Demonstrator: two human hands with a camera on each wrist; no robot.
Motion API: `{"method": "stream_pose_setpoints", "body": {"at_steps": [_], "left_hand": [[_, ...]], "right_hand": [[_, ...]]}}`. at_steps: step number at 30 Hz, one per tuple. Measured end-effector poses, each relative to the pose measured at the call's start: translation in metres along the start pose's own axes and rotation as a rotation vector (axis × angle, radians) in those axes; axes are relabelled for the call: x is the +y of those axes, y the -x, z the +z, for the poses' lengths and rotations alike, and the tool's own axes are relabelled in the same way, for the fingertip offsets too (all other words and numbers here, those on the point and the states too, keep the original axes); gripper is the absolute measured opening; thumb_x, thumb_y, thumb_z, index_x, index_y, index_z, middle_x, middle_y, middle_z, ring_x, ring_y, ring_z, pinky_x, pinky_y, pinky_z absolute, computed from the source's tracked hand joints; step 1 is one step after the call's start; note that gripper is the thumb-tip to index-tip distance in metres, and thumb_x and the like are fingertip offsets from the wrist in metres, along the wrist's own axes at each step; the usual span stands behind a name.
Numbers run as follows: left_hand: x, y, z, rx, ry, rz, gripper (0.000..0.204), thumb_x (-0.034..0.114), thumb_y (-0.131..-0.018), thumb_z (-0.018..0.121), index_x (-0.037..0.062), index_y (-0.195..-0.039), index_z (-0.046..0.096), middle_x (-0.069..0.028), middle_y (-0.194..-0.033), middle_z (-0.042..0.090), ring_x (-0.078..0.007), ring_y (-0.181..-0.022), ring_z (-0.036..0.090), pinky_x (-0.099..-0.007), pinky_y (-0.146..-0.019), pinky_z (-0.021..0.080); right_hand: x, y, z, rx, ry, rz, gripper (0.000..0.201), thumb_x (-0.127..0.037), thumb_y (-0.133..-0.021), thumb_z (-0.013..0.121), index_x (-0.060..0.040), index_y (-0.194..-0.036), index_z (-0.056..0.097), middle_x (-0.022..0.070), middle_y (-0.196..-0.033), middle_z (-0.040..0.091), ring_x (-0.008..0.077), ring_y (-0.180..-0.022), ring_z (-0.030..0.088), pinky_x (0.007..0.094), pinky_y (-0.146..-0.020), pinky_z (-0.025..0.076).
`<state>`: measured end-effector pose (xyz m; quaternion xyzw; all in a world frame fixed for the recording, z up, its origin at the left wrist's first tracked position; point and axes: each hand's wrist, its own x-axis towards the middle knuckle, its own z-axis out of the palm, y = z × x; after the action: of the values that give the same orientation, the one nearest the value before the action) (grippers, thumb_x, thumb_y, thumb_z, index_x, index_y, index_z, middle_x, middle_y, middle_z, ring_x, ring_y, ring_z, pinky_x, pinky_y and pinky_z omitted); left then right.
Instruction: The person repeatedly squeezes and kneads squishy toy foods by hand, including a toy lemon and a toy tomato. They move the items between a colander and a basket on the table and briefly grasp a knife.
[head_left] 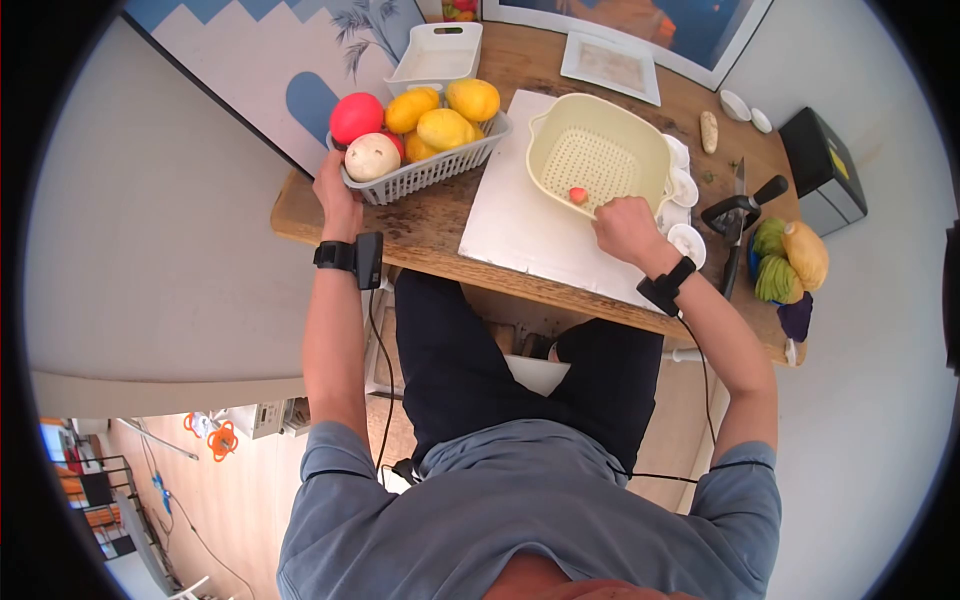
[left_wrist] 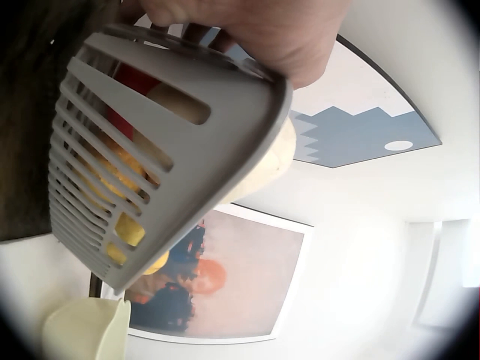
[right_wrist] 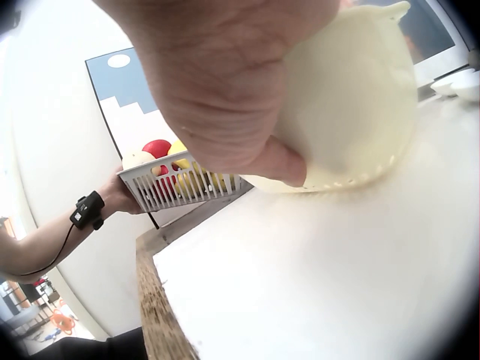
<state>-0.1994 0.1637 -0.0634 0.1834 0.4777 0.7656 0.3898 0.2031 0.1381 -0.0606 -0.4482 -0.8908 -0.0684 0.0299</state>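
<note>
In the head view my left hand (head_left: 338,190) grips the left end of a grey slatted basket (head_left: 430,170). The basket holds several yellow fruits (head_left: 445,130), red round ones (head_left: 357,118) and a whitish round one (head_left: 372,157). Fingers curl over its end rim in the left wrist view. My right hand (head_left: 628,232) holds the near rim of a cream colander (head_left: 610,160), the thumb pressed against its outer wall in the right wrist view. A small red piece (head_left: 578,195) lies inside the colander, which stands on a white board (head_left: 505,225).
Small white bowls (head_left: 686,243) stand right of the colander. Beyond them lie a knife (head_left: 740,180) and a black-handled tool (head_left: 731,212). Green and yellow produce (head_left: 790,260) sits at the right edge, near a black box (head_left: 825,165). A white basket (head_left: 437,55) and white tray (head_left: 612,66) stand behind.
</note>
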Motion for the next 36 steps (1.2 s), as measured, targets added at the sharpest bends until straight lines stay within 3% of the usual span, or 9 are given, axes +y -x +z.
{"method": "stream_pose_setpoints", "body": {"at_steps": [7,9,16,21,27,29,36], "left_hand": [[0.002,-0.009,-0.013,-0.055,-0.153,-0.009,0.014,0.022,-0.081,0.058,0.0076,-0.084,0.061,0.0014,-0.075,0.058,-0.0098,-0.062,0.054,-0.0268,-0.045,0.032],[0.006,-0.007,-0.013,-0.012,-0.029,-0.081,0.014,0.024,-0.082,0.059,0.0101,-0.085,0.062,0.0013,-0.077,0.06,-0.0102,-0.064,0.056,-0.0264,-0.045,0.035],[0.03,-0.005,-0.02,-0.049,0.051,-0.063,0.024,0.03,-0.086,0.055,0.0113,-0.1,0.059,-0.0028,-0.093,0.066,-0.0153,-0.077,0.066,-0.0286,-0.055,0.05],[0.039,-0.019,-0.032,-0.027,0.068,-0.034,0.023,0.032,-0.087,0.053,0.0121,-0.098,0.059,-0.0021,-0.094,0.066,-0.0145,-0.083,0.065,-0.0295,-0.061,0.051],[0.053,-0.014,-0.032,-0.009,0.064,-0.012,0.024,0.032,-0.088,0.051,0.0115,-0.097,0.058,-0.0022,-0.093,0.065,-0.0137,-0.085,0.064,-0.0298,-0.063,0.051],[0.052,-0.024,-0.041,-0.037,0.022,-0.043,0.03,0.03,-0.09,0.048,0.0096,-0.109,0.057,-0.0053,-0.106,0.065,-0.0197,-0.095,0.064,-0.0367,-0.076,0.055],[0.04,-0.033,-0.043,-0.109,0.074,-0.044,0.028,0.029,-0.09,0.048,0.0089,-0.106,0.058,-0.0058,-0.105,0.065,-0.0196,-0.096,0.064,-0.0374,-0.078,0.053]], "right_hand": [[-0.032,0.013,-0.002,0.004,-0.04,-0.107,0.007,-0.01,-0.061,0.06,-0.0043,-0.059,0.063,0.0157,-0.06,0.061,0.0314,-0.058,0.063,0.0414,-0.056,0.049],[-0.049,0.022,-0.006,-0.036,-0.076,-0.21,0.007,-0.012,-0.061,0.061,-0.0054,-0.059,0.063,0.0145,-0.059,0.061,0.0304,-0.059,0.063,0.0409,-0.056,0.049],[-0.075,0.015,0.0,0.022,-0.088,-0.426,0.007,-0.013,-0.061,0.062,-0.0071,-0.058,0.063,0.0104,-0.06,0.061,0.0275,-0.061,0.064,0.0379,-0.056,0.049],[-0.026,-0.036,0.029,0.029,0.029,-0.327,0.005,-0.01,-0.06,0.062,-0.0077,-0.061,0.065,0.0119,-0.065,0.064,0.0286,-0.065,0.065,0.0388,-0.059,0.051],[0.084,-0.068,0.039,0.067,0.217,0.073,0.009,-0.01,-0.069,0.06,-0.0059,-0.068,0.068,0.0151,-0.072,0.066,0.0314,-0.07,0.066,0.0408,-0.066,0.052],[0.098,-0.063,0.031,0.086,0.178,0.109,0.009,-0.011,-0.071,0.06,-0.0055,-0.069,0.067,0.0157,-0.072,0.066,0.0319,-0.071,0.066,0.0413,-0.066,0.052],[0.083,-0.043,0.02,0.09,0.022,0.102,0.013,-0.016,-0.074,0.063,-0.0051,-0.069,0.066,0.0165,-0.07,0.064,0.0329,-0.071,0.065,0.0429,-0.067,0.051]]}}
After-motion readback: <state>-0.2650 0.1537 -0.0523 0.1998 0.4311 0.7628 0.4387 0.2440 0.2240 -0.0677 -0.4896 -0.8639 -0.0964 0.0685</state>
